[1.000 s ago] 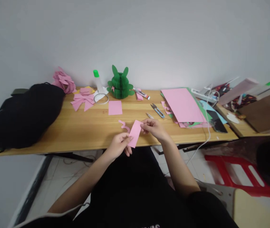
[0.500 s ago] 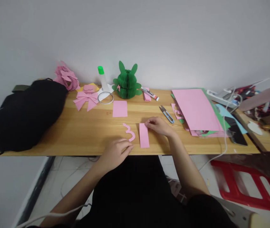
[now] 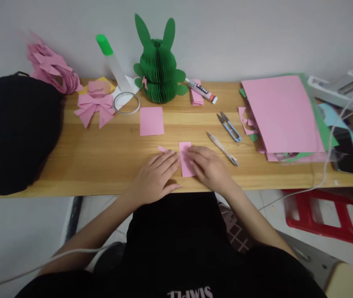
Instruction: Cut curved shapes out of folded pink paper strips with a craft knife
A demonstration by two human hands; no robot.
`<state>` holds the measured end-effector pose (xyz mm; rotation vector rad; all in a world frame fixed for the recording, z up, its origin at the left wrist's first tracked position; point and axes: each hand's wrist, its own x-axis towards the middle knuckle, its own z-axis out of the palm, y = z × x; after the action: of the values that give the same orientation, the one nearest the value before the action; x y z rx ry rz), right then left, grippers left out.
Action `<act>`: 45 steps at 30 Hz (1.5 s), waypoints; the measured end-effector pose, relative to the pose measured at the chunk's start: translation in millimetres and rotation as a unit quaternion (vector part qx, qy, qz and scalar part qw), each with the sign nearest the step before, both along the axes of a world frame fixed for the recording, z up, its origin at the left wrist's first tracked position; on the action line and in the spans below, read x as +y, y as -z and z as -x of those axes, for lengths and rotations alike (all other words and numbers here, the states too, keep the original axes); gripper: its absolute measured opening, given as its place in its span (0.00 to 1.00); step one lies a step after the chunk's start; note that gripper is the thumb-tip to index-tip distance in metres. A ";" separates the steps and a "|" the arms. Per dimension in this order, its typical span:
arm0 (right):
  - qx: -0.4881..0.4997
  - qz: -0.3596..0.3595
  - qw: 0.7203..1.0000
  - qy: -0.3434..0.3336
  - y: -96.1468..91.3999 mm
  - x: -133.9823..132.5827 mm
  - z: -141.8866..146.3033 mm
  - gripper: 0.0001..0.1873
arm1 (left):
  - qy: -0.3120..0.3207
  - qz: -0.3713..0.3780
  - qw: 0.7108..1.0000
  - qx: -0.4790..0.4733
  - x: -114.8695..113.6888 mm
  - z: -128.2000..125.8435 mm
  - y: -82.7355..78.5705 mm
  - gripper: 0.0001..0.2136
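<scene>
A small pink paper strip (image 3: 185,157) lies flat on the wooden table (image 3: 108,161) near its front edge. My right hand (image 3: 209,167) rests on the strip's right side, fingers spread and pressing down. My left hand (image 3: 156,176) lies flat just left of the strip, over a curly pink paper scrap (image 3: 163,149) of which only a tip shows. A pen (image 3: 223,149) and small blue-handled snips (image 3: 229,126) lie to the right of my right hand.
A pink paper square (image 3: 151,121), pink bow (image 3: 95,107), tape ring (image 3: 126,102), glue bottle (image 3: 112,66), green paper rabbit (image 3: 158,66) and glue tube (image 3: 203,91) sit behind. A pink sheet stack (image 3: 280,114) lies at the right, a black bag (image 3: 11,128) at the left, a red stool (image 3: 328,215) below.
The pink strip went from being held up in both hands to lying on the table. Both hands came down flat beside and on it. The camera moved closer to the table.
</scene>
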<state>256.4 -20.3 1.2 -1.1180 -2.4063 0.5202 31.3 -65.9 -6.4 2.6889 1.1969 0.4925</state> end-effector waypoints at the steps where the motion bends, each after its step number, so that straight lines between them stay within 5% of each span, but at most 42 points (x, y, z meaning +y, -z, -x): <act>1: -0.020 -0.003 1.000 -0.013 3.1 -3.2 0.8 0.18 | 0.017 0.022 1.000 0.004 6.9 -0.2 -0.3 0.28; 10: -0.091 -0.036 0.995 -0.027 15.7 -9.6 2.3 0.20 | 0.144 0.092 0.985 0.013 13.3 15.8 -2.3 0.28; 16: -0.094 -0.048 0.994 -0.018 4.4 -2.6 10.3 0.17 | 0.151 0.084 0.985 -0.005 11.4 18.3 -3.5 0.28; 24: -0.174 0.083 0.980 0.040 -32.0 18.1 50.6 0.12 | 0.116 0.086 0.989 0.003 11.0 15.1 -6.3 0.26; 31: -0.154 0.220 0.961 0.061 -35.5 56.4 85.3 0.15 | 0.088 0.096 0.991 0.000 -1.6 6.2 -7.2 0.27; 38: -0.033 0.287 0.957 0.020 -26.4 64.6 90.7 0.13 | 0.082 0.071 0.993 0.038 -8.2 7.0 -2.1 0.27; 42: 0.092 0.287 0.952 0.057 -33.3 66.9 69.5 0.12 | 0.089 0.055 0.994 0.028 -8.5 3.9 -4.5 0.27; 45: 0.276 0.326 0.893 0.139 -44.1 66.4 38.2 0.14 | 0.094 0.077 0.992 0.016 -6.8 4.6 -6.0 0.26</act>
<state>218.2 46.2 45.3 -1.3085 -1.5672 1.3938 26.7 -72.7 -0.4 2.6494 0.9354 0.3176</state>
